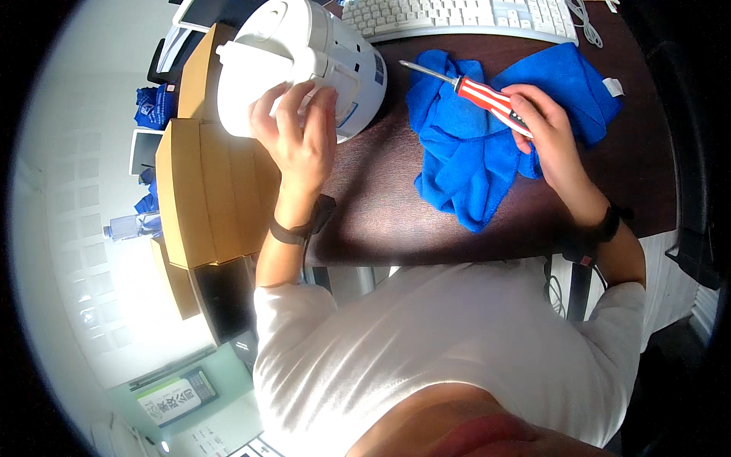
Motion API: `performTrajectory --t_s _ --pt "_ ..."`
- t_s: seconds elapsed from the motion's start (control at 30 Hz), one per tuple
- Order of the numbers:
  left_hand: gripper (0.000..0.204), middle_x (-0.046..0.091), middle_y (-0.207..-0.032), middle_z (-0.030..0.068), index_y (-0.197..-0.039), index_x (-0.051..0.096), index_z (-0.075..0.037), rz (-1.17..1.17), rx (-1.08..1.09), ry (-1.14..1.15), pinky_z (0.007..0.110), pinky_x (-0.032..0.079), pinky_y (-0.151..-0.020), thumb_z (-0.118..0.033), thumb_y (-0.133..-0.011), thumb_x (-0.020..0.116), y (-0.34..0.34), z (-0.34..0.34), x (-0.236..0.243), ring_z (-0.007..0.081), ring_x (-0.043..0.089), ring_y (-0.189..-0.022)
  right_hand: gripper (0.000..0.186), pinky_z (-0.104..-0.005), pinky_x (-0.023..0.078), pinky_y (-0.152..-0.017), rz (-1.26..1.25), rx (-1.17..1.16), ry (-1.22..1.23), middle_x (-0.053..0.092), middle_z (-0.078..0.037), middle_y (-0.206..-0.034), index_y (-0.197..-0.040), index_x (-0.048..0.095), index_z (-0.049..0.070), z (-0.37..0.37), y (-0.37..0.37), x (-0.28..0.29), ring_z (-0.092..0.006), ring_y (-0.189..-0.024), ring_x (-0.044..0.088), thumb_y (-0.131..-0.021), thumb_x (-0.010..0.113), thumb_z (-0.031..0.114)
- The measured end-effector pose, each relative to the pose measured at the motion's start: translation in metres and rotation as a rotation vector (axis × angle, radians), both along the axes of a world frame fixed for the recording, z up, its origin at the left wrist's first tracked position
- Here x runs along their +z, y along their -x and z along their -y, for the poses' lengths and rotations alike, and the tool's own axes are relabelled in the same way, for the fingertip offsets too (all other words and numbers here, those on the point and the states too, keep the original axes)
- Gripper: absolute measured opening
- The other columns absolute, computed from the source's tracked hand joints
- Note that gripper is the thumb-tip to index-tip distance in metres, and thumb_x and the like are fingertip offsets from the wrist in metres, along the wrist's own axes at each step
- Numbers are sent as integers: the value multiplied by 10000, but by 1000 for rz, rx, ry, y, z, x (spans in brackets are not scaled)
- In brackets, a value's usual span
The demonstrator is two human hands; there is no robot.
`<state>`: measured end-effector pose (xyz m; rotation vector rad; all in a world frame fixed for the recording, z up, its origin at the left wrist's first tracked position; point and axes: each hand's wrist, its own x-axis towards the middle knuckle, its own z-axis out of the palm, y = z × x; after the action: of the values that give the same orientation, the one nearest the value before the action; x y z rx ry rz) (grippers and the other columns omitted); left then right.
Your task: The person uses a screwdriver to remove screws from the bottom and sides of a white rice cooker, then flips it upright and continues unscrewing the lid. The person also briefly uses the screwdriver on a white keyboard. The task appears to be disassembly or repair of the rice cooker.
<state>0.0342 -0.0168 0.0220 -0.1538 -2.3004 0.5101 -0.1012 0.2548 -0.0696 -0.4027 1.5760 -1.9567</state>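
Stacking at the surface's [396, 221] left edge: 2 tan cardboard boxes [209, 190], flat and plain. White appliance [297, 61], rounded, blue-marked side, lies tipped at the surface's far left; left hand [301, 137] rests on it, fingers curled over its edge. Right hand [544, 126] grips a red-and-white striped screwdriver [476, 91] above a crumpled blue cloth [487, 137]. White keyboard [457, 15] behind.

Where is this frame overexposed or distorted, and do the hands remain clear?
Head view: strong glare washes out the floor at lower left and the white appliance; fisheye bends the keyboard and desk edge, with a black rim around the picture; the left hand and the right hand holding the red-handled screwdriver are sharp.
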Motion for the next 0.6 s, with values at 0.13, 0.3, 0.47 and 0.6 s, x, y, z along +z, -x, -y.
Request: performTrajectory --t_s 0.13,0.3,0.47,0.6 --pt "187 548 -1099 89 -971 644 -99 -38 -34 -111 406 382 -912 -92 -794 704 -1 11 0 293 488 -1044 227 -182 311 -412 -5 -27 51 549 0 -685 -1062 613 29 2 -6 3 -33 -497 444 -935 579 214" --pt "256 545 -1135 107 -1030 631 -102 -44 6 -195 405 377 -886 -111 -787 712 -2 12 14 285 480 -1056 206 -175 323 -414 -113 57 126 537 1 -686 -1067 598 24 3 -22 16 -26 -494 437 -943 566 185" --pt "319 550 -1102 85 -1007 657 -159 -77 -85 -112 436 387 -870 -165 -710 773 -3 8 -1 299 510 -1037 198 -176 338 -417 -98 85 113 541 -2 -694 -1065 596 28 10 -24 16 -27 -496 442 -948 557 182" --pt "279 554 -1090 44 -926 681 -212 -89 -95 -51 424 383 -840 -140 -674 775 4 9 -1 268 532 -1013 195 -176 339 -418 -84 66 78 541 -1 -691 -1069 597 29 8 -22 9 -26 -496 442 -951 551 178"
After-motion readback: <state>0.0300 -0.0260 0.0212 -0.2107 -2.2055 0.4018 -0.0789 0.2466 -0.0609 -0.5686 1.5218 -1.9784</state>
